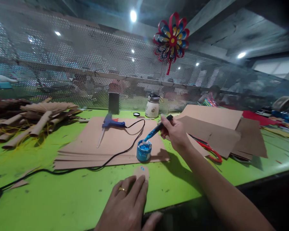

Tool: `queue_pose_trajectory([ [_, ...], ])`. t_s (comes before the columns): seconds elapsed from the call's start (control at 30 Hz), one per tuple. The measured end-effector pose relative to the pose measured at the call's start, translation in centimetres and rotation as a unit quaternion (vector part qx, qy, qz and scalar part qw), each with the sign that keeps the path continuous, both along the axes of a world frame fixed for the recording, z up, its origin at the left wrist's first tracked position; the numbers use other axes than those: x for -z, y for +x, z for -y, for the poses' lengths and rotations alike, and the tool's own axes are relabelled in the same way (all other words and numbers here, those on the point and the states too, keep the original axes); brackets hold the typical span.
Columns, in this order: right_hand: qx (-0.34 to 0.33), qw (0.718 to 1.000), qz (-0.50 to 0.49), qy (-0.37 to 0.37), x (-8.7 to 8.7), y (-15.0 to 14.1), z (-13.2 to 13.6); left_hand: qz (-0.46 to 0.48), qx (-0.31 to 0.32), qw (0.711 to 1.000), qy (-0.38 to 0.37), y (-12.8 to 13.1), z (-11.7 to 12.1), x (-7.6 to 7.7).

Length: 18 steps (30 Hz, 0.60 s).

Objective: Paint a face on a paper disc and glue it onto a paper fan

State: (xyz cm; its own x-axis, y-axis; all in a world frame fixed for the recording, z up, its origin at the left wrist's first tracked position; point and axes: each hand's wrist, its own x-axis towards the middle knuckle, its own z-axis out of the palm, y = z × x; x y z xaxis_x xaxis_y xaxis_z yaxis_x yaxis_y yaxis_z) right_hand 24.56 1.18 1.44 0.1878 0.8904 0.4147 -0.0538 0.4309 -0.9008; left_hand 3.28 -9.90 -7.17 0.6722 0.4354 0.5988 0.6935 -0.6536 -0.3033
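Observation:
My right hand (173, 132) pinches a black, pen-shaped tool (157, 129) whose lower half is smeared with blue paint; whether it is a brush or a marker, I cannot tell. Its lower end is at the rim of a small open jar of blue paint (144, 151). The jar stands on the front edge of a stack of brown cardboard sheets (86, 141). On the green table, my left hand (128, 202) lies with outstretched fingers, their tips on a small rounded piece of cardboard (144, 170). A few blue dabs mark that piece near its far end.
A blue glue gun (113, 124) rests on the cardboard stack, its black cord (106, 164) running left. Red-handled scissors (213, 153) lie right, by more cardboard (212, 134). Cardboard tubes (40, 123) are piled left. A white bottle (152, 106) stands behind; a paper flower (172, 41) hangs above.

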Motion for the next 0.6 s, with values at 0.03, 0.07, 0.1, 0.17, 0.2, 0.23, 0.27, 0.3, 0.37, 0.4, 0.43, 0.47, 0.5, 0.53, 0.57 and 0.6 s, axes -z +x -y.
queue_pose_trajectory([
  [0.03,-0.004,1.0,-0.009,0.001,-0.2,0.0,0.2,0.0,0.0,1.0,-0.004,0.0,0.1,0.0],
  [0.07,-0.01,1.0,-0.016,0.002,-0.4,0.0,0.5,0.0,0.001,1.0,-0.01,0.1,0.1,-0.1],
  [0.1,-0.018,1.0,-0.02,0.003,-0.5,0.1,1.0,0.004,0.001,1.0,-0.018,0.1,0.2,-0.1],
  [0.17,-0.036,0.999,-0.011,0.009,-0.6,0.2,2.3,0.017,0.001,0.999,-0.038,0.1,0.3,-0.1],
  [0.2,-0.044,0.999,0.002,0.013,-0.4,0.3,3.0,0.023,0.001,0.999,-0.045,0.1,0.3,-0.1],
  [0.23,-0.054,0.998,0.02,0.012,-0.1,0.4,3.9,0.025,0.001,0.998,-0.049,0.1,0.4,-0.1],
  [0.27,-0.072,0.997,0.037,0.01,0.4,0.5,4.8,0.024,-0.001,0.998,-0.05,0.1,0.4,-0.1],
  [0.3,-0.095,0.994,0.05,0.002,1.0,0.6,5.6,0.023,-0.002,0.999,-0.049,0.1,0.4,-0.1],
  [0.37,-0.14,0.987,0.076,-0.027,2.3,0.7,7.0,0.024,0.0,0.999,-0.042,0.0,0.2,0.0],
  [0.4,-0.142,0.985,0.084,-0.038,2.9,0.8,7.5,0.026,0.004,0.999,-0.041,0.0,0.1,0.1],
  [0.43,-0.141,0.985,0.094,-0.046,3.4,0.8,7.9,0.025,0.009,0.999,-0.041,-0.1,0.0,0.2],
  [0.47,-0.134,0.984,0.102,-0.051,3.9,0.8,8.1,0.022,0.014,0.999,-0.04,-0.2,-0.2,0.3],
  [0.5,-0.123,0.985,0.11,-0.055,4.1,0.8,8.2,0.015,0.019,0.999,-0.039,-0.3,-0.4,0.4],
  [0.53,-0.112,0.985,0.12,-0.058,4.3,0.8,8.3,0.005,0.025,0.999,-0.034,-0.4,-0.6,0.6],
  [0.57,-0.103,0.984,0.131,-0.06,4.3,0.8,8.2,-0.007,0.031,0.999,-0.03,-0.5,-0.8,0.8],
  [0.6,-0.093,0.983,0.144,-0.061,4.3,0.8,8.2,-0.018,0.036,0.999,-0.023,-0.6,-1.0,0.9],
])
